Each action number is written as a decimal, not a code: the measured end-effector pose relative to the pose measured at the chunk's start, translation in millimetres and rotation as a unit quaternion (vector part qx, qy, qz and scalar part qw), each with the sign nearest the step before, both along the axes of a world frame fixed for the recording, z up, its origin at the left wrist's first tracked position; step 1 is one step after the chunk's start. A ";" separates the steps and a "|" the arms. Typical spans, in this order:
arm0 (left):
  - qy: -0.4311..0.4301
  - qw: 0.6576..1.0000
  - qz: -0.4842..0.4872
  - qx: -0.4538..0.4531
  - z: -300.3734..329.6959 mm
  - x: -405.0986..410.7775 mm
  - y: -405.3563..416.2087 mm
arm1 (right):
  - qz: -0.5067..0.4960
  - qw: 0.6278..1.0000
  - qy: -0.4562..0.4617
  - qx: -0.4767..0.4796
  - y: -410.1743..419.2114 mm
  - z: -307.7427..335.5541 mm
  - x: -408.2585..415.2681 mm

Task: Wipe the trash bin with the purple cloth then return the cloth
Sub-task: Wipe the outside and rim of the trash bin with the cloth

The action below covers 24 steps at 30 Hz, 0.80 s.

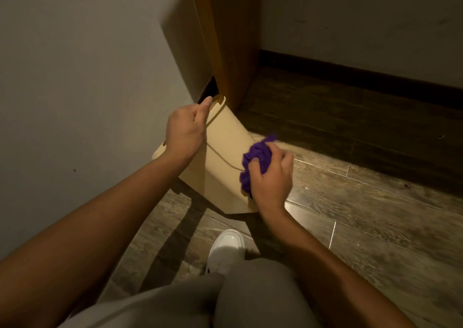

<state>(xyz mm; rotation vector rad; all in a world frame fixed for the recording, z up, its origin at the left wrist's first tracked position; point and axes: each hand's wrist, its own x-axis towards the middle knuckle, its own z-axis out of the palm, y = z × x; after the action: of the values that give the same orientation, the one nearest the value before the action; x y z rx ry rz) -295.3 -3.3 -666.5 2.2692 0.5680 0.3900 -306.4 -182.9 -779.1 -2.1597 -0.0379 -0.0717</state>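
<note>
A cream plastic trash bin (223, 157) is tilted over on the wooden floor, its rim toward the wall and its base toward me. My left hand (184, 129) grips the bin's rim at the upper left and holds it tilted. My right hand (271, 177) is closed on a bunched purple cloth (256, 161), pressed against the bin's right side wall near the base. Part of the cloth sticks out above my fingers.
A grey wall (87, 77) runs along the left. A wooden door frame (230, 39) stands just behind the bin. A dark baseboard (363, 77) lines the far wall. My white shoe (226, 250) and grey trouser leg are below the bin on the plank floor (363, 215).
</note>
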 end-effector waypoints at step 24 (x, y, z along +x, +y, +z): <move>0.044 0.991 -0.128 -0.001 -38.9 -46.0 15.8 | -0.068 0.991 0.119 0.010 -17.2 -50.6 53.0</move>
<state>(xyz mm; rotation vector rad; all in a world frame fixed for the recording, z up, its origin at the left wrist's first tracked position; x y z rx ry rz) -341.3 12.5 -705.4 2.3295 0.3138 0.1624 -253.4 -200.1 -829.8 -2.1350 0.2469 0.1060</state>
